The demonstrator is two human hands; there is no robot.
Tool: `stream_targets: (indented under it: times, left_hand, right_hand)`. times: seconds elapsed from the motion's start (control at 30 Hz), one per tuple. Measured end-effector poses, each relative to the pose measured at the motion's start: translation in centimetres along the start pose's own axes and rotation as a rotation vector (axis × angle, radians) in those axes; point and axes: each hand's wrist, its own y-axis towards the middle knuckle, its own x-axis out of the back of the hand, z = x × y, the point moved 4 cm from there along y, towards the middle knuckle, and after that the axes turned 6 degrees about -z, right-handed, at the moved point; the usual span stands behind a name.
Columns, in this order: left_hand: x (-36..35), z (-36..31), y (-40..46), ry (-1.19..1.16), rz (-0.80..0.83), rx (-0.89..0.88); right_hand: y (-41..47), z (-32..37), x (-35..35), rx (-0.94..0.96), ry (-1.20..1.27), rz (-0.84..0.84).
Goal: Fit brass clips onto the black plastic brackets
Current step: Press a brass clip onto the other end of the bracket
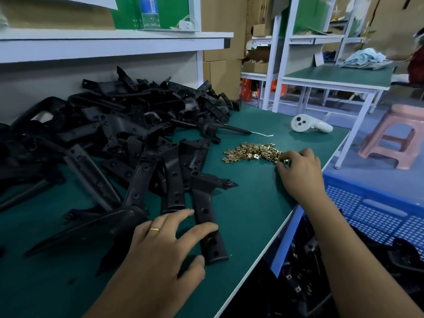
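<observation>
Now, mid-cycle at the tabletop (241,203). Our left hand (160,244) lies spread over the near end of one black plastic bracket (206,216): fingers straight, the forefinger resting across it, the thumb lying on the mat near its lower end, nothing curled round it. Our right hand (300,173) is out at the near-right edge of the brass clips (252,152), fingers bent down into the heap; it appears to be pinching one or more clips, though the fingertips hide the contact.

Key relation: the bracket's long axis runs away from us, tilted a little left, its forked head at the far end, pointing right toward the clips. The clip heap lies right of that head and beyond it, apart from the bracket. The right hand is plainly the nearer one to the clips; the left is on the bracket itself.

We judge the coming move to be a short carry leftward and back, clip to bracket.

More brackets lie in a large pile (114,125) to the left. A blue crate (367,203) sits off the right edge.
</observation>
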Motion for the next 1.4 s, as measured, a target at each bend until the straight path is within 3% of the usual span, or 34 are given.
stream_targets:
  times: [0.17, 0.33, 0.53, 0.67, 0.9, 1.23, 1.4]
  left_hand:
    - [0.4, 0.4, -0.3, -0.073, -0.131, 0.065]
    - [0.9, 0.7, -0.2, -0.031, -0.228, 0.111]
    - [1.8, 0.2, -0.3, -0.013, -0.254, 0.129]
    - [1.9, 0.5, -0.5, 0.022, -0.236, 0.17]
    - [1.0, 0.9, -0.9, 0.016, -0.157, 0.175]
    - [1.2, 1.3, -0.9, -0.039, -0.237, 0.196]
    - [1.2, 1.6, -1.0, -0.087, -0.256, 0.19]
  right_hand:
    - [-0.3, 0.1, 0.3, -0.015, 0.095, -0.024]
    - [-3.8, 2.4, 1.5, 0.026, 0.207, 0.073]
    - [-9.9, 4.1, 3.6, 0.039, 0.311, 0.089]
    - [-12.5, 6.5, 3.4, 0.104, 0.329, 0.194]
    - [-13.7, 7.9, 3.8, 0.191, 0.302, 0.148]
    - [-15.1, 8.0, 3.7, 0.202, 0.358, 0.181]
    - [-14.5, 7.9, 5.6, 0.025, 0.736, 0.1]
